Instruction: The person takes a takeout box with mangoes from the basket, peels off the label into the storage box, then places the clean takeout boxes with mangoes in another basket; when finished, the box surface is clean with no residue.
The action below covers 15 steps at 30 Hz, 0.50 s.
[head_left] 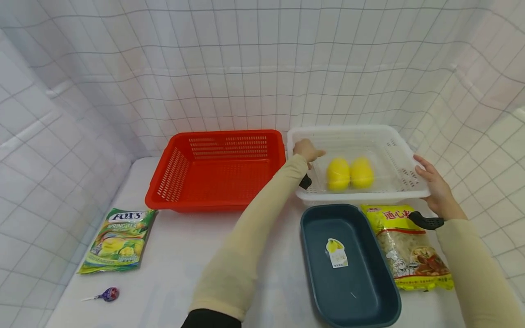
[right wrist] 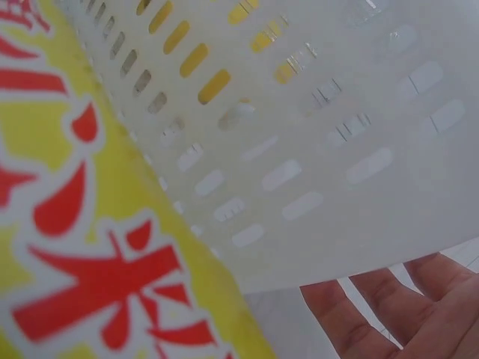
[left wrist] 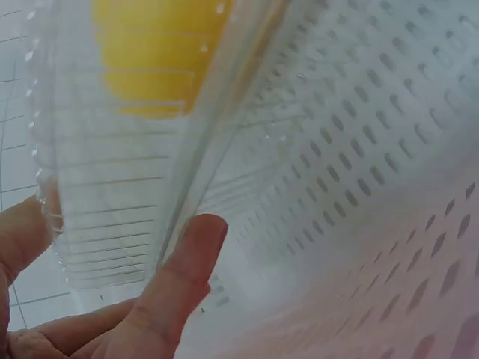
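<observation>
A white perforated plastic basket [head_left: 389, 196] stands at the back right. Inside it is a clear plastic box [left wrist: 112, 217] with two rounded yellow things [head_left: 362, 173] that look like lemons. My left hand [head_left: 308, 150] reaches over the basket's left side and pinches the box's edge, the thumb [left wrist: 196, 247] on one side and fingers on the other. At the basket's right end, my right hand [head_left: 439, 191] grips the rim; its fingertips [right wrist: 325, 299] touch the basket wall in the right wrist view. Part of that hand is hidden by the basket.
Left of the white basket is a red basket [head_left: 164, 202]. A dark blue tray [head_left: 348, 296] with a sticker lies in front, beside a yellow food packet [head_left: 414, 255]. On the left lie a green Fox's candy bag [head_left: 119, 239] and a lollipop [head_left: 110, 294]. Gridded white curtains enclose the table.
</observation>
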Tool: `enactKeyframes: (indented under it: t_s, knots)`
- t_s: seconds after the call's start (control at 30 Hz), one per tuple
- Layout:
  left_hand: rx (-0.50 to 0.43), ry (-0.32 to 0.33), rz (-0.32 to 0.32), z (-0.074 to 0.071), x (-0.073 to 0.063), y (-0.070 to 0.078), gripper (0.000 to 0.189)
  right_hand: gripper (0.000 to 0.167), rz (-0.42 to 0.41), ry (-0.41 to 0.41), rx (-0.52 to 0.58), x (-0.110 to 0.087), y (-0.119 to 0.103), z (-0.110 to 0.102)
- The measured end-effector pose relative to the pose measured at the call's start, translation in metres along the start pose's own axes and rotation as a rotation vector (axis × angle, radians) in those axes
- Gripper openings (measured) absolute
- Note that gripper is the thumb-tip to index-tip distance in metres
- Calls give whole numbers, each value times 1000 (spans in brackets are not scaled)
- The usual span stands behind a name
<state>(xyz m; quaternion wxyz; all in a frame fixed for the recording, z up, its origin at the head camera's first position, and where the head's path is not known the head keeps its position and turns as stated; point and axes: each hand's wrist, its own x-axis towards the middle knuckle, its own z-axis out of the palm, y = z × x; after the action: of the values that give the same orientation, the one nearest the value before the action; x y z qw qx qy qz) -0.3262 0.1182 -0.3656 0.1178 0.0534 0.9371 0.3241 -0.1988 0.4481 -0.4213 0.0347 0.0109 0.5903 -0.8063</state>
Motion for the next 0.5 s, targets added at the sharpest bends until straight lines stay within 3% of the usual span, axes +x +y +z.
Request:
enactKeyframes:
  t_s: [0.07,0.27,0.5]
  knots:
    - [51,48,11,4,3,0,39,44,2,3,-8,0,0,1]
    - [40,137,36,12,7,2,35,46,-3,9,-11,1,0,2]
    - [73,169,27,16,6,3,38,50,12,39,-22,-1,0,2]
